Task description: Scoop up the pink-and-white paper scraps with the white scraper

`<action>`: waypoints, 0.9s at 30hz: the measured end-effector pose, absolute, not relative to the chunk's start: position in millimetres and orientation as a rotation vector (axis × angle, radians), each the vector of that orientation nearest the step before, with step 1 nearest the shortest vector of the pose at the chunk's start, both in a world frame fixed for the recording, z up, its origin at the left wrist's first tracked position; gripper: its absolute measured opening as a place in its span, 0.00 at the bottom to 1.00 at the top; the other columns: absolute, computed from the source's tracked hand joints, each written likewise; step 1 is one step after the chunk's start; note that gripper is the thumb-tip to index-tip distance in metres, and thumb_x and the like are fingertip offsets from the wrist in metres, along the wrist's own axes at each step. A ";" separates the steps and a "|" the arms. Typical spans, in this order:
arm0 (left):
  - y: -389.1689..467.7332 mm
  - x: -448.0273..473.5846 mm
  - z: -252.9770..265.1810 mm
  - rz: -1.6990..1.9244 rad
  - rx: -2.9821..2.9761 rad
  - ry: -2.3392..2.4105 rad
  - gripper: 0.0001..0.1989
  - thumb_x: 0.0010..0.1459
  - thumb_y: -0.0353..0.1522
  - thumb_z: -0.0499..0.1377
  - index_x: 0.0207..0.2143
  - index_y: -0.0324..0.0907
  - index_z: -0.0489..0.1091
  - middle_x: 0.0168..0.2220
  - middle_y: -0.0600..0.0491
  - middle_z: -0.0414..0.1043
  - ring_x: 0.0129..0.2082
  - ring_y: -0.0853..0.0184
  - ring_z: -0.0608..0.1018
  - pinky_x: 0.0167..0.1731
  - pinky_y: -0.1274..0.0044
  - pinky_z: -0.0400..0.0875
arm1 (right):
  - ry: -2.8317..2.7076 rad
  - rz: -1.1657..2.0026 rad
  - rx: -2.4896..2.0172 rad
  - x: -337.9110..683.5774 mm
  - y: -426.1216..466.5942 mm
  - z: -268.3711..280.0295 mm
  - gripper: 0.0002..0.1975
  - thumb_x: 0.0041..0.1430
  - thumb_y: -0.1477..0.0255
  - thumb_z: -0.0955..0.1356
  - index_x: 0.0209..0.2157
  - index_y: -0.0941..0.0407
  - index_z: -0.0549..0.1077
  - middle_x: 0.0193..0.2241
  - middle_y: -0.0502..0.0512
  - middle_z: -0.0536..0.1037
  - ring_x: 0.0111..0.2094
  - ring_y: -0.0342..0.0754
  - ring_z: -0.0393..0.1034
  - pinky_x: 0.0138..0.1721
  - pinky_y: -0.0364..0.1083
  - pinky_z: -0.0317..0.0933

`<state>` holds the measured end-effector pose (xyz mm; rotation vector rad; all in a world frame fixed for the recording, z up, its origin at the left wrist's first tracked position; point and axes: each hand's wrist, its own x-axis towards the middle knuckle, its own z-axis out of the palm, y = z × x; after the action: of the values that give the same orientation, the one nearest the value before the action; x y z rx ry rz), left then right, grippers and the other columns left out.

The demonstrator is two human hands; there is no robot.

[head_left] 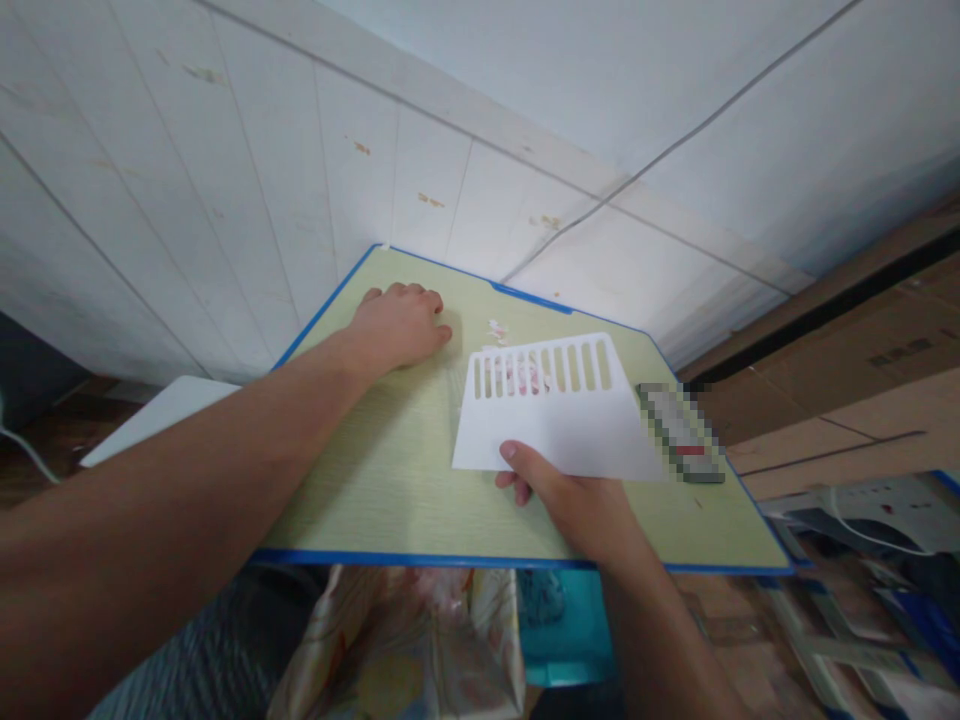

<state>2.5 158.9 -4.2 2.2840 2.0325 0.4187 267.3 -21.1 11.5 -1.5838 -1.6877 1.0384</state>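
My right hand grips the lower edge of a white card, thumb on top and fingers underneath. A row of slots is cut along the card's far side. Through the slots, small pink and pale pieces show beneath it. A few whitish scraps lie just beyond the card on the pale yellow-green table. My left hand rests on the table's far left part, its fingers loosely bent and the thumb apart, with nothing visible in it.
A blurred-out phone-like device lies right of the card. Below the table's blue front edge are a patterned bag and a turquoise container. A white wall with a grey cable stands behind. Cardboard boxes are at the right.
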 end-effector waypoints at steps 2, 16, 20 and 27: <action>158.0 3.3 -2.1 0.391 2.285 2.037 0.31 0.78 0.46 0.59 0.75 0.47 0.84 0.77 0.38 0.83 0.79 0.37 0.80 0.78 0.49 0.71 | -1.702 1.040 -1.596 273.2 -27.5 11.0 0.24 0.75 0.52 0.76 0.25 0.47 0.83 0.26 0.54 0.87 0.34 0.58 0.85 0.51 0.55 0.81; 152.7 6.3 5.7 0.287 2.261 2.076 0.30 0.81 0.45 0.57 0.76 0.45 0.83 0.81 0.37 0.79 0.81 0.40 0.77 0.82 0.52 0.66 | -1.632 0.736 -1.459 273.2 -2.3 13.3 0.18 0.70 0.53 0.79 0.27 0.45 0.88 0.39 0.58 0.96 0.52 0.68 0.91 0.74 0.67 0.75; 154.5 6.2 3.3 0.321 2.255 2.072 0.30 0.81 0.45 0.58 0.75 0.47 0.84 0.80 0.37 0.80 0.82 0.39 0.77 0.85 0.46 0.60 | -1.685 0.837 -1.432 258.6 14.9 14.4 0.20 0.70 0.53 0.76 0.24 0.46 0.83 0.31 0.58 0.91 0.42 0.64 0.89 0.63 0.63 0.81; 154.5 5.0 1.4 0.349 2.266 2.050 0.32 0.80 0.45 0.58 0.75 0.43 0.84 0.81 0.34 0.79 0.82 0.37 0.77 0.86 0.43 0.58 | -1.660 0.675 -1.511 269.8 41.2 8.3 0.20 0.64 0.54 0.74 0.19 0.45 0.78 0.23 0.54 0.83 0.38 0.62 0.85 0.64 0.63 0.77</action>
<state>5.0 154.5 1.4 2.2660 2.0501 0.3493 269.8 41.2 8.3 -1.5108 -1.6604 0.6751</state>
